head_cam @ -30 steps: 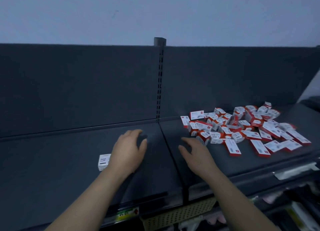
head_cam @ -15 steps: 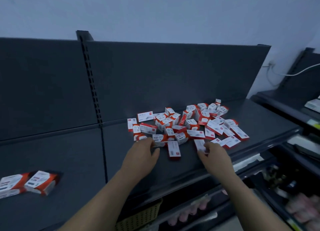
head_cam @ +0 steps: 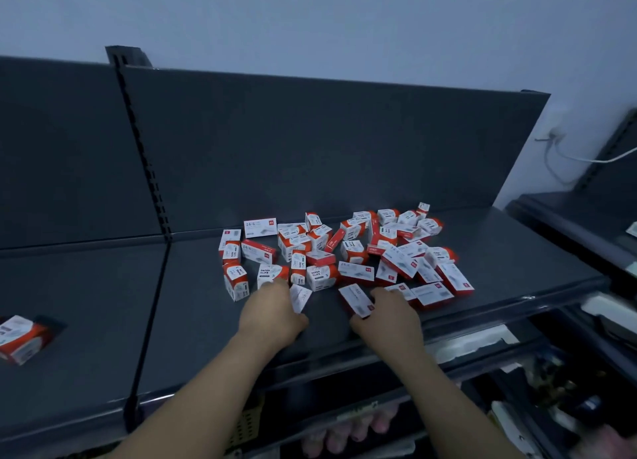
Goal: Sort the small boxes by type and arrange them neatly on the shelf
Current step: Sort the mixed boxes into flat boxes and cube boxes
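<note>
Several small red-and-white boxes lie jumbled in a pile (head_cam: 344, 248) on the right section of the dark shelf (head_cam: 193, 324). Some are flat staple boxes, some squarer paper-clip boxes. My left hand (head_cam: 272, 315) is at the pile's near edge, fingers closed on a flat white box (head_cam: 300, 297). My right hand (head_cam: 387, 315) grips another flat box (head_cam: 356, 300) by its near end. On the left shelf section, two sorted boxes (head_cam: 20, 338) lie side by side at the frame's edge.
A slotted upright (head_cam: 144, 155) divides the dark back panels. Lower shelves (head_cam: 482, 341) below the front edge hold packaged goods. A second dark shelf unit (head_cam: 586, 217) stands at right, with a white cable (head_cam: 586, 158) on the wall.
The view swung right, from the left shelf section to the pile. Both hands travelled to the pile's near edge, and each closed on a flat box.
</note>
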{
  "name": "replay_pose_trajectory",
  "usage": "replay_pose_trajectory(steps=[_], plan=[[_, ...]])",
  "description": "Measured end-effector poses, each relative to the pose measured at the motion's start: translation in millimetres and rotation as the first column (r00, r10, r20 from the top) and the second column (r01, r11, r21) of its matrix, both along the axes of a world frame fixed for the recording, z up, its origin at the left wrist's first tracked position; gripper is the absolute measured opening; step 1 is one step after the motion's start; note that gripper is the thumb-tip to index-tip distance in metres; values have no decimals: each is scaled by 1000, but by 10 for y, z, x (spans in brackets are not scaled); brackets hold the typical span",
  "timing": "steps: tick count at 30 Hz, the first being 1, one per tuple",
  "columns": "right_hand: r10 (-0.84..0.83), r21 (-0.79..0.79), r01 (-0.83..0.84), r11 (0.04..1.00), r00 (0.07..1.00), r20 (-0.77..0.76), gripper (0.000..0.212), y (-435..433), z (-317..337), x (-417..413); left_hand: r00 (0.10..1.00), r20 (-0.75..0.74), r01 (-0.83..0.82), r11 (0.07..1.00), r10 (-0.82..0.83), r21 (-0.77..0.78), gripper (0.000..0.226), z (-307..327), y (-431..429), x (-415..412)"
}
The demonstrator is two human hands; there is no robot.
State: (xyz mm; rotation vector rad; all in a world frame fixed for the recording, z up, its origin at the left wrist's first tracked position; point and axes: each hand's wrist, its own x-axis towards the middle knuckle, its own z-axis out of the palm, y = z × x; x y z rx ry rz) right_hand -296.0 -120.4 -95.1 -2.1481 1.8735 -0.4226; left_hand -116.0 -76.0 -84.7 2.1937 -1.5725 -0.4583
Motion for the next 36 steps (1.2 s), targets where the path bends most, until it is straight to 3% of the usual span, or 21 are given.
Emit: replay_pose_trajectory(steps=[5,10,13,18,27,36], plan=[[79,46,-101,994,937,339,11,2,9,-85,980,-183,-97,988,74,-118,40,31,239,133],[178,0,-195,981,896,406,41,70,154,135,945,-300,-206,952,133,-227,26,120,530,339],[280,-40,-295,955,846,453,39,139,210,410,924,-324,-289,924,202,-249,22,186,734,534],[334,-1,-440,898,679,654,36,321,216,966,907,-294,-385,879,302,-282,23,287,1157,989],[444,2,-609,793,580,683,35,1059,313,2250,794,-286,-607,711,536,-354,18,370,2252,1920],[477,12,-688,726,516,712,36,2170,325,3758,726,-223,-684,651,651,-329,10,374,3646,3163]])
